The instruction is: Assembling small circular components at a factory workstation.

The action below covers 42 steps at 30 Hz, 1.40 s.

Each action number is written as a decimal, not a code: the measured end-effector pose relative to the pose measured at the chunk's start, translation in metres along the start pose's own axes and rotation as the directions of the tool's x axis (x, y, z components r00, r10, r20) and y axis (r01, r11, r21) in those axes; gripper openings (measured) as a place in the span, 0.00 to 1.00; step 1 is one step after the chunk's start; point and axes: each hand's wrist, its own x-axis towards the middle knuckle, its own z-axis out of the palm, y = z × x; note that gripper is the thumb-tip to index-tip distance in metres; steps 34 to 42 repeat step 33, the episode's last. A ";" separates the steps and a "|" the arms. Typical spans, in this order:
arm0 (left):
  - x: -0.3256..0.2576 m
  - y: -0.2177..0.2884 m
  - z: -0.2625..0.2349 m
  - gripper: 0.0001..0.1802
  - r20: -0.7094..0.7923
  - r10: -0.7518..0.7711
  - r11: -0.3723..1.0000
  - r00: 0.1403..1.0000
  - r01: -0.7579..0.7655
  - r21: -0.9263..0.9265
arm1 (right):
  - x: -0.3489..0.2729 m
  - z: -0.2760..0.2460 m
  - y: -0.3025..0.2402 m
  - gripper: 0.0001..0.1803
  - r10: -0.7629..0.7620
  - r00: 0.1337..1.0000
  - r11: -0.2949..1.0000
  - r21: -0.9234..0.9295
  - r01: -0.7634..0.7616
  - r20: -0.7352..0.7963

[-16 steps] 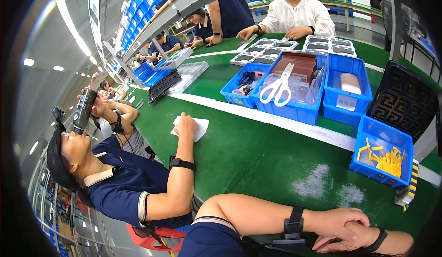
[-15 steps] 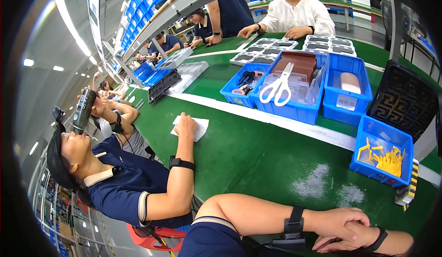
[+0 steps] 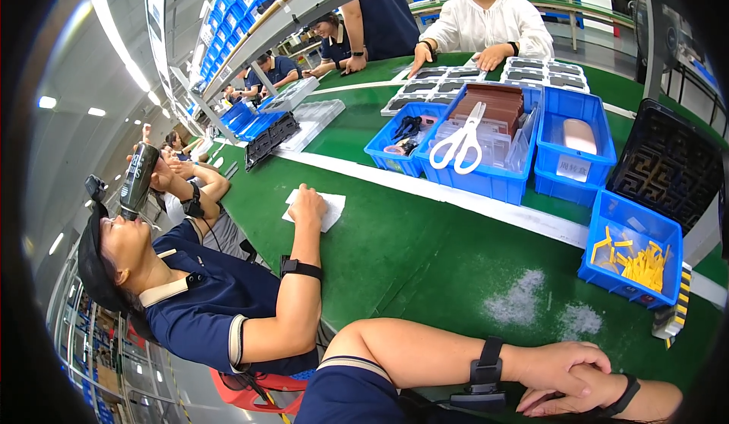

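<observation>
Along the near edge of the green table, my left hand (image 3: 558, 369) lies across my right hand, its fingers curled over the back of it. A black strap with a small dark device circles my left wrist. Beneath it, my right hand (image 3: 581, 399) rests with its visible fingers stretched out toward the left, partly hidden; a black band is on its wrist. No object shows in either hand. Closest to them on the table are two patches of pale grey powder or shavings (image 3: 516, 299). A blue bin (image 3: 591, 268) of small yellow parts stands beyond, to the right.
White-handled scissors (image 3: 458, 150) lie on a blue bin (image 3: 486, 182) of brown sheets and clear plastic pieces. Smaller blue bins flank it. A black patterned tray (image 3: 661, 169) leans at right. A co-worker at left drinks from a dark bottle (image 3: 139, 181), one hand on white paper (image 3: 332, 210).
My hands stay put. Across the table, the hands of the person in white have shifted slightly over the grey-and-white trays.
</observation>
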 end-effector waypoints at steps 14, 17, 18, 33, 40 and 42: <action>-0.001 0.002 0.000 0.26 0.007 -0.013 1.000 1.000 0.013 -0.014 | -0.002 0.003 0.024 0.10 0.077 0.994 0.989 0.122 -0.087 0.083; -0.001 0.002 0.000 0.26 0.004 -0.005 1.000 1.000 0.005 0.004 | -0.002 0.004 0.022 0.10 0.124 0.988 0.981 0.138 -0.136 0.096; -0.001 0.003 0.000 0.26 0.007 -0.005 1.000 1.000 0.005 0.003 | -0.002 0.004 0.023 0.10 0.116 0.989 0.984 0.125 -0.127 0.094; 0.007 0.004 0.004 0.24 0.017 0.001 1.000 1.000 -0.001 -0.019 | 0.009 -0.013 0.031 0.11 0.031 0.948 0.969 0.225 -0.107 0.315; 0.007 0.004 0.004 0.24 0.017 0.001 1.000 1.000 -0.001 -0.019 | 0.009 -0.013 0.031 0.11 0.031 0.948 0.969 0.225 -0.107 0.315; 0.007 0.004 0.004 0.24 0.017 0.001 1.000 1.000 -0.001 -0.019 | 0.009 -0.013 0.031 0.11 0.031 0.948 0.969 0.225 -0.107 0.315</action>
